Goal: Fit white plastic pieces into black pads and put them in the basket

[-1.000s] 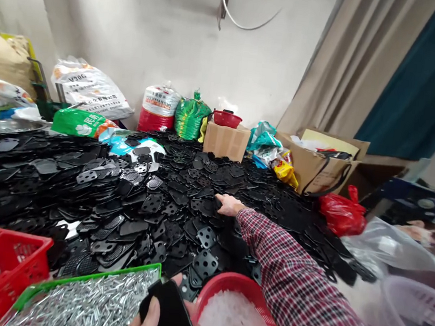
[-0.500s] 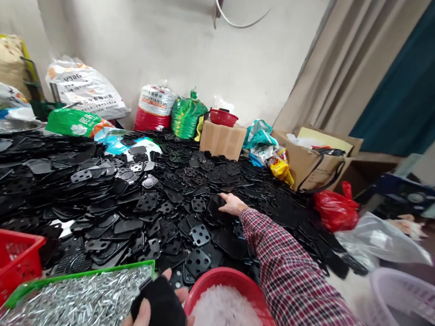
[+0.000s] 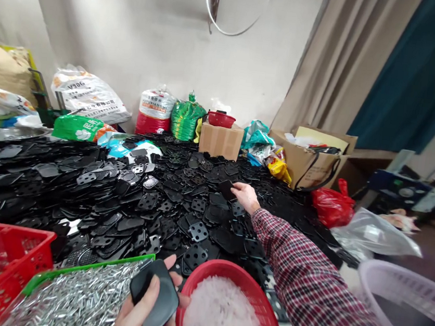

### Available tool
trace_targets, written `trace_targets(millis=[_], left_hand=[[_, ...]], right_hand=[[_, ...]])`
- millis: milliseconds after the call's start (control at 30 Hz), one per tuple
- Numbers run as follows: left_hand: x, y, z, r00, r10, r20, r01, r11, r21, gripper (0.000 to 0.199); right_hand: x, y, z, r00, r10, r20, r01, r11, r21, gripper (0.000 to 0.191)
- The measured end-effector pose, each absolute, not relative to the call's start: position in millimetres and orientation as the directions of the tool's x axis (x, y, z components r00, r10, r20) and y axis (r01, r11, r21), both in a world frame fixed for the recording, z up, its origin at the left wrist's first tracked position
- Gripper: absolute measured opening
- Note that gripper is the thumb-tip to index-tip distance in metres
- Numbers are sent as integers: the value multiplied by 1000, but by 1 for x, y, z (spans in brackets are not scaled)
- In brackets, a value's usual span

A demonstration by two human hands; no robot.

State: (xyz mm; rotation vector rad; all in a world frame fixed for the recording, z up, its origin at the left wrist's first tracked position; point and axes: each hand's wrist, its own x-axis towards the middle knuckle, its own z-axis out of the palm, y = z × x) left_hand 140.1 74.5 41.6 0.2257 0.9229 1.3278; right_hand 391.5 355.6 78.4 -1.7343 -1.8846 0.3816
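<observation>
My left hand [image 3: 146, 306] grips a smooth black pad [image 3: 161, 295] with rounded corners, thumb on top and fingers around its edges, low in the view between a tray of metal pins and a red basket. Out over the pile, my right hand [image 3: 246, 195] pinches a flat black plate [image 3: 226, 189] by its edge. Beneath it spreads a wide heap of black plates [image 3: 170, 194]; some have round holes, others a ribbed face. Whether the plate in my right hand has holes cannot be made out.
A green-rimmed tray [image 3: 96, 265] of silvery pins and a red basket [image 3: 278, 301] of whitish translucent bits stand in front. Another red basket [image 3: 16, 237] is at left, a lilac basket [image 3: 396, 277] at right. Sacks [image 3: 155, 111] and cardboard boxes [image 3: 220, 141] line the wall.
My right hand has lifted a black plate from the pile and moved slightly up and right. The pad in my left hand has tilted, its face now catching light.
</observation>
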Motion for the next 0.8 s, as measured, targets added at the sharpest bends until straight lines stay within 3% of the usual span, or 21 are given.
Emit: trace_targets(millis=[200, 400, 533, 633, 733, 800], left_hand=[[155, 69, 55, 90, 907, -411, -755, 331, 566, 59], [172, 53, 65, 213, 907, -362, -704, 400, 587, 66], [185, 40, 61, 310, 874, -375, -703, 476, 529, 69], [194, 32, 58, 380, 857, -348, -687, 513, 514, 72], [196, 26, 59, 359, 874, -326, -697, 484, 530, 70], [194, 24, 62, 305, 902, -305, -714, 429, 554, 64]], right_hand=[[385, 283, 115, -245, 954, 169, 568, 283, -773, 42], [366, 194, 143, -644, 764, 41, 263, 271, -926, 25], [346, 152, 151, -857, 509, -87, 270, 298, -915, 22], [331, 131, 147, -923, 384, 8, 221, 547, -807, 18], [325, 118, 142, -899, 406, 163, 182, 686, -704, 17], [328, 113, 138, -812, 534, 235, 186, 618, -764, 21]])
